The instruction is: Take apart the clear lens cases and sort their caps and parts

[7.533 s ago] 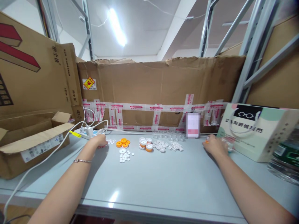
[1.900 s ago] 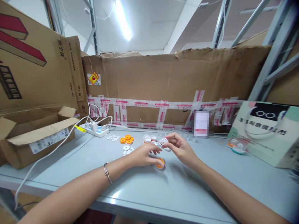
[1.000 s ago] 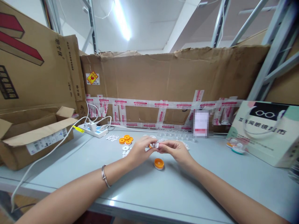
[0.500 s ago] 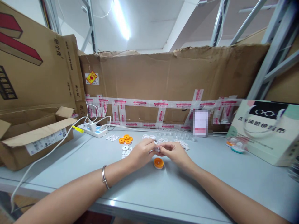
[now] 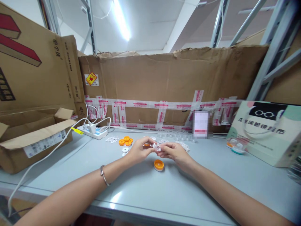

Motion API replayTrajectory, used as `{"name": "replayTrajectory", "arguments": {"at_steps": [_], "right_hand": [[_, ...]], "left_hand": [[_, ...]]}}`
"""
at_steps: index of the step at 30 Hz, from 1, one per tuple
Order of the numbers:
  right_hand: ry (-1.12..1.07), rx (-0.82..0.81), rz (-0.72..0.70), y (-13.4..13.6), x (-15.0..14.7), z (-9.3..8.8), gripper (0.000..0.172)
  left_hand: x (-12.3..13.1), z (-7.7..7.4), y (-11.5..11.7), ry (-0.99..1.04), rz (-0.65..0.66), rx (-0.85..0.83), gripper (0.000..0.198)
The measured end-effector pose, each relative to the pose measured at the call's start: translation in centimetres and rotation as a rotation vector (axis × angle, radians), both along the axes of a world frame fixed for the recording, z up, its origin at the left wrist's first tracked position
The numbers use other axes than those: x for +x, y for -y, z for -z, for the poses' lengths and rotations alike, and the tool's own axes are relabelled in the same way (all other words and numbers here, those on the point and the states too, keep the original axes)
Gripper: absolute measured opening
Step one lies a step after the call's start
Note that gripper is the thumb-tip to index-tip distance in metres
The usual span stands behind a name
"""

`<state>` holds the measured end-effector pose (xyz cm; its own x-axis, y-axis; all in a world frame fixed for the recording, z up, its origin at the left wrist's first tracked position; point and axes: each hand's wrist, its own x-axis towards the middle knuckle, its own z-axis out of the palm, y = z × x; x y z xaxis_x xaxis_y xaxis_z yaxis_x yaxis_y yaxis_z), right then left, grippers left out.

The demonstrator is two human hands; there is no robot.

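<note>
Between my fingertips, above the table, is a small white round part with holes [image 5: 157,147]. My left hand [image 5: 140,151] pinches its left side, thumb below and index finger above. From the right, my right hand [image 5: 173,153] closes its fingers on the same part. Just below them on the table stands an orange ring-shaped cap with a white base [image 5: 159,165]. To the left of my left hand lie several orange caps [image 5: 125,141] and a white round cap [image 5: 125,150]. Small white perforated discs [image 5: 183,146] are heaped behind my right hand, partly hidden by it.
Clear plastic cups [image 5: 175,135] stand in rows at the back. A power strip [image 5: 95,131] with white cables and an open cardboard box [image 5: 35,138] are at left. Two lens-case-like containers [image 5: 237,147] stand by a paper bag [image 5: 256,135] at right.
My left hand has opened out into a wider pinch, and the white part now shows its holed face. My right fingers have shifted slightly around it. The view has moved a little.
</note>
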<state>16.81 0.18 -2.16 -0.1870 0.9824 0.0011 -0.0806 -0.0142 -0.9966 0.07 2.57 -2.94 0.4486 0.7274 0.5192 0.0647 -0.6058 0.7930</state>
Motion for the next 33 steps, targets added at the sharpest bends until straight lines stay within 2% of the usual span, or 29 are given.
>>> {"name": "replayTrajectory", "arguments": {"at_steps": [6,10,12,16,21,23,25,27,29,31,33], "right_hand": [[0.0,0.06,-0.047,-0.1,0.1,0.2,0.027],[0.054,0.109,0.023,-0.1,-0.1,0.2,0.027],[0.083,0.128,0.063,0.0,-0.2,0.2,0.026],[0.095,0.122,0.091,0.0,-0.2,0.0,0.024],[0.158,0.194,0.12,0.2,-0.4,-0.4,0.02],[0.176,0.228,0.135,-0.1,-0.2,-0.3,0.018],[0.161,0.191,0.195,-0.9,0.6,0.1,0.016],[0.135,0.136,0.321,-2.0,2.0,0.8,0.014],[0.143,0.161,0.451,-3.3,3.6,1.4,0.014],[0.208,0.247,0.501,-4.4,4.9,1.9,0.015],[0.306,0.326,0.491,-5.0,5.5,2.4,0.016]], "left_hand": [[-0.1,-0.4,0.1,-0.02,-0.025,0.025,0.013],[-0.2,-0.3,0.1,-0.105,-0.097,0.117,0.013],[-0.1,-0.3,0.1,-0.154,-0.137,0.189,0.012],[0.0,-0.1,0.2,-0.221,-0.164,0.449,0.008],[0.3,0.4,0.2,-0.199,-0.216,0.548,0.009],[0.3,0.4,0.1,-0.191,-0.207,0.642,0.005],[0.2,0.3,0.0,-0.193,-0.218,0.712,0.006],[-0.2,0.0,-0.1,-0.204,-0.273,0.699,0.009],[-0.6,-0.3,-0.3,-0.227,-0.317,0.642,0.011],[-0.8,-0.5,-0.3,-0.251,-0.33,0.593,0.012],[-0.9,-0.5,-0.3,-0.267,-0.322,0.549,0.013]]}}
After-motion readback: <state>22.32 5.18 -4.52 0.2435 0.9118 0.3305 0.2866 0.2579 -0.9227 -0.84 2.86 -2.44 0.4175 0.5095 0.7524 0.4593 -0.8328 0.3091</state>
